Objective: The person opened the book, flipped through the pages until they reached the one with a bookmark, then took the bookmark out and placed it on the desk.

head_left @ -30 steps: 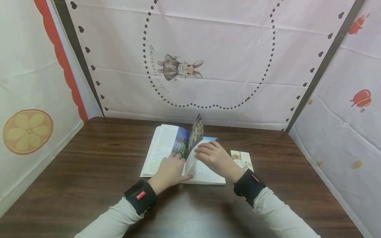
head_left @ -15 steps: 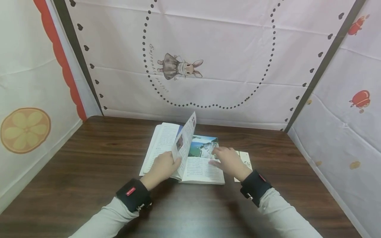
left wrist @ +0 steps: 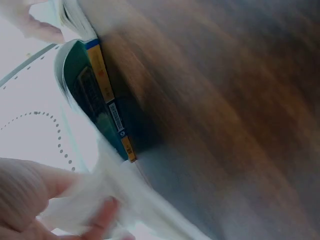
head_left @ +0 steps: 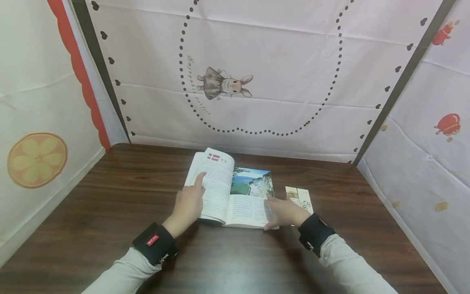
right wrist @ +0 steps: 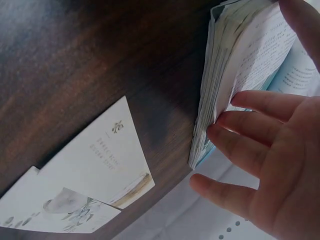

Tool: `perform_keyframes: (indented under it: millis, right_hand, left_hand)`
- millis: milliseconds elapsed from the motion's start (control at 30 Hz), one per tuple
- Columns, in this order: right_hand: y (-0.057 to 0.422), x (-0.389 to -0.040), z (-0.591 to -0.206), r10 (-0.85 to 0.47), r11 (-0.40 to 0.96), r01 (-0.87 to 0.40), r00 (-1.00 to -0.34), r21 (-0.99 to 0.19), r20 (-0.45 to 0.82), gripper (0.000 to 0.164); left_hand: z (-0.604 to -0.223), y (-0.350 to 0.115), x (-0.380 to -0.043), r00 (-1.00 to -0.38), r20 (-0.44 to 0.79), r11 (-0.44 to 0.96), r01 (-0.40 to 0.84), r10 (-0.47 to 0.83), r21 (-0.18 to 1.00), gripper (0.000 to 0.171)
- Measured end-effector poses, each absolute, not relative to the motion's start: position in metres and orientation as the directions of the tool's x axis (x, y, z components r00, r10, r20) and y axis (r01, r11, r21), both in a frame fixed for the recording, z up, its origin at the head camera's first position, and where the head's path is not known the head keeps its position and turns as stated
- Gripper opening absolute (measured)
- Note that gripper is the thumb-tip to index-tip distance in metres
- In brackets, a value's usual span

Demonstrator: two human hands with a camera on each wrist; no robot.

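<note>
A thick open book (head_left: pixel 240 212) lies near the table's far side, with a coastal photo on its right page and a red-and-white flag on its left page. My left hand (head_left: pixel 188 204) grips the left pages at their outer edge, one digit lying on the page; the other fingers are partly hidden. That half of the book is raised, and the green cover (left wrist: pixel 85 95) shows beneath in the left wrist view. Against the right edge of the book rests my right hand (head_left: pixel 282 210). Its fingers (right wrist: pixel 255 127) are spread and fairly straight, touching the page edges.
Cream illustrated cards (head_left: pixel 304 198) lie right of the book, partly behind the right hand. The dark wooden table (head_left: pixel 139 183) ends at a white patterned cloth wall (head_left: pixel 286 73) at the back. More cloth (head_left: pixel 418 163) hangs at the sides.
The upright leaf has turned over to the left, baring the coastal photo page. My left hand has moved left and the left pages have risen. My right hand has let go and come to the right edge.
</note>
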State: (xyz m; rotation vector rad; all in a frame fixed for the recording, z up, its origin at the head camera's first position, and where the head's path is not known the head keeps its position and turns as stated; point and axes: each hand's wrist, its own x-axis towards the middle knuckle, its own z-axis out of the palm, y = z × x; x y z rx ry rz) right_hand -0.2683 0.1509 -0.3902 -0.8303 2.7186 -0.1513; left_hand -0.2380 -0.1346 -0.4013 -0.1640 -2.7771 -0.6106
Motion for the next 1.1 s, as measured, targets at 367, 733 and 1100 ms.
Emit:
perform_keyframes:
  millis: [367,733,1100]
  right_hand:
    - [0.151,-0.275,-0.388,-0.559,0.829,-0.516,-0.771,-0.215,-0.305,0.082]
    - [0.155,-0.277,-0.383,-0.664,0.746,-0.643,-0.706,-0.171,-0.244,0.048]
    - [0.152,-0.274,-0.385,-0.858,0.511,-0.857,-0.513,0.072,-0.009,0.011]
  left_hand:
    - [-0.395,-0.131,-0.233,-0.791,0.042,0.772,0.605,0.610,0.193,0.066]
    - [-0.397,-0.123,-0.232,-0.880,0.042,0.833,0.462,0.473,0.305,0.034]
    - [-0.400,-0.111,-0.235,-0.875,0.107,0.845,0.485,0.473,0.227,0.016]
